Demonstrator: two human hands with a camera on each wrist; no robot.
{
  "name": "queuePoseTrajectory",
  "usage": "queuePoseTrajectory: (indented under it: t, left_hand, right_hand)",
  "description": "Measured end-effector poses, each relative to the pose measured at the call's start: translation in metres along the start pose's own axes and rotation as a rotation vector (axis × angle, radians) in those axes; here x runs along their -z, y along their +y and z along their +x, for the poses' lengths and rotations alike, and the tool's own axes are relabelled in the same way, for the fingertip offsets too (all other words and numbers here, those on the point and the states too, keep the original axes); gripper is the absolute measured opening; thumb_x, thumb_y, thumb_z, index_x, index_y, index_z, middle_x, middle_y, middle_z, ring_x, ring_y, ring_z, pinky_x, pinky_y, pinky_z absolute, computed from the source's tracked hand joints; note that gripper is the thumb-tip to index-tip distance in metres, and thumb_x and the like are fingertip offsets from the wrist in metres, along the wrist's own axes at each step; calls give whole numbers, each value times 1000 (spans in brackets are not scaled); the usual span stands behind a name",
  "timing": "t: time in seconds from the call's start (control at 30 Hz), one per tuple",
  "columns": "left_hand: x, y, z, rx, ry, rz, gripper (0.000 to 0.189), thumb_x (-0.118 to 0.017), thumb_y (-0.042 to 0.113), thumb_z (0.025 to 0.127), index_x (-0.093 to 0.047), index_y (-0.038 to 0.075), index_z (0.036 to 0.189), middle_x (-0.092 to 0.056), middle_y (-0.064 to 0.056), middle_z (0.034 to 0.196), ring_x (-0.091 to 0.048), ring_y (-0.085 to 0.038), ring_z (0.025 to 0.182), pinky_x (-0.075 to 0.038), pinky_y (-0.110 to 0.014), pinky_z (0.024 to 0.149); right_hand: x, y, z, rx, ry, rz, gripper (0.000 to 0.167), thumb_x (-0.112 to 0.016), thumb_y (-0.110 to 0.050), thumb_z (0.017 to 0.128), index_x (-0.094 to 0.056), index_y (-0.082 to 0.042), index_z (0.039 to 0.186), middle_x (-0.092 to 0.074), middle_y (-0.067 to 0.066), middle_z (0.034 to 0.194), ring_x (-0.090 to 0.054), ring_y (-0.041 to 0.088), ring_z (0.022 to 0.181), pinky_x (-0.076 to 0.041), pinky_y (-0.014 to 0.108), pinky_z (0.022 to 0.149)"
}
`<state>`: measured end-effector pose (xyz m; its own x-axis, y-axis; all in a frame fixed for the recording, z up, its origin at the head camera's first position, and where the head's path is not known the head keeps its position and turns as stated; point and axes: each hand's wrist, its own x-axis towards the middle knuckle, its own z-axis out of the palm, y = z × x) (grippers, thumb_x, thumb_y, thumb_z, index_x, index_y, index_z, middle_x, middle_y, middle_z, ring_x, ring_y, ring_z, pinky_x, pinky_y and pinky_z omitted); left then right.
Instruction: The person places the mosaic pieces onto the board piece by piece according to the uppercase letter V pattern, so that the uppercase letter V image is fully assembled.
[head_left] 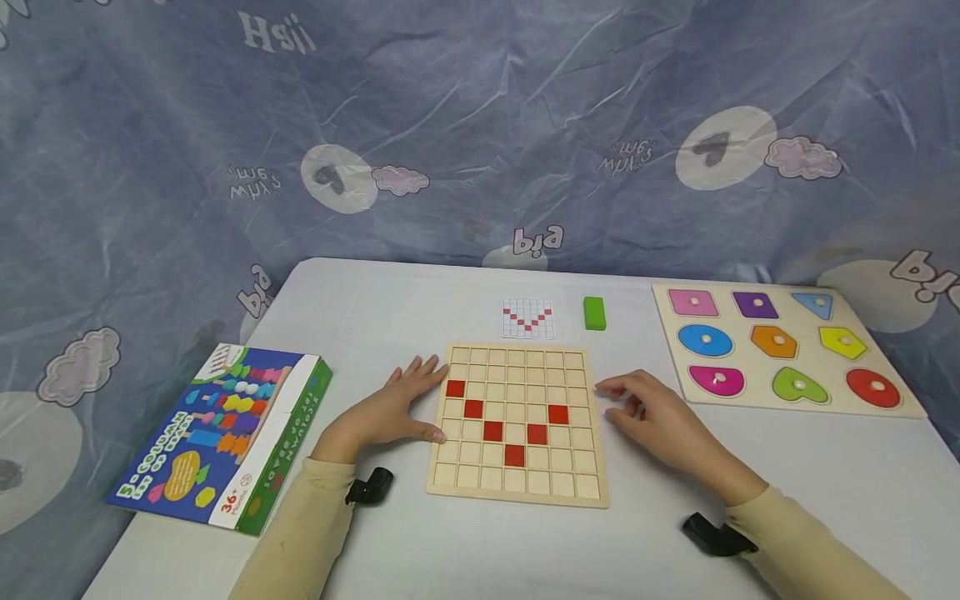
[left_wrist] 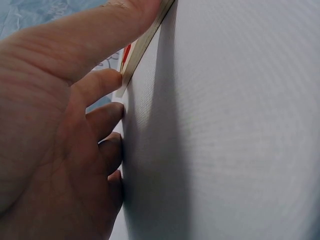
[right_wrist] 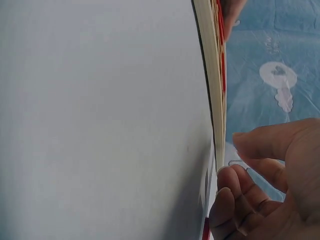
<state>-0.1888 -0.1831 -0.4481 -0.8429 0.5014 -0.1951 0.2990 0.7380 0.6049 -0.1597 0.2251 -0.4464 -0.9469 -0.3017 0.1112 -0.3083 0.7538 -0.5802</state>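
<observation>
A wooden grid board lies flat on the table, with several red square tiles set in its cells in a slanted V. My left hand is spread at the board's left side, thumb and forefinger touching the frame. In the left wrist view the thumb rests along the wooden edge. Just off the board's right edge is my right hand, its fingers loosely bent. Nothing shows between its thumb and fingers in the right wrist view, where the board's edge stands beside the fingertips.
Behind the board lie a pattern card with a red V and a green block. A shape puzzle board with knobbed pieces lies at the right. A colourful toy box rests at the left table edge. Patterned blue cloth hangs behind.
</observation>
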Motion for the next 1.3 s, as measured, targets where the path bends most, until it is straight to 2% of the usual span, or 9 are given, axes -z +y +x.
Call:
queuePoseTrajectory:
  t: [0.23, 0.63, 1.0, 1.3]
  left_hand:
    - [0, 0, 0, -7, 4, 2, 110, -88, 42, 76, -28, 10, 162, -13, -14, 169, 0, -36, 156, 0, -52, 126]
    - [0, 1, 1, 3, 0, 1, 109, -88, 41, 76, -28, 11, 162, -12, -12, 169, 0, -34, 156, 1, -51, 126]
    - [-2, 0, 1, 7, 0, 9, 109, -88, 42, 76, -27, 13, 162, -11, -11, 170, 0, -33, 156, 0, -50, 126]
    - [-2, -2, 1, 7, 4, 0, 110, -88, 43, 75, -28, 13, 162, -12, -10, 170, 0, -31, 157, 1, -49, 127]
  right_hand:
    - [12, 15, 0, -44, 31, -25, 38, -78, -9, 89, -70, -12, 127, -58, 3, 97, -53, 18, 82, -50, 23, 65]
    - [25, 30, 2, -139, 42, -54, 41, -77, -11, 89, -69, -8, 129, -56, 13, 108, -54, 23, 85, -50, 28, 64]
    - [23, 34, 3, -119, 26, -83, 37, -75, -8, 90, -70, -5, 126, -59, 14, 107, -54, 22, 82, -49, 28, 63]
    - [20, 30, 3, -118, 5, -88, 32, -76, -7, 90, -71, -7, 122, -61, 9, 101, -53, 21, 83, -49, 27, 65]
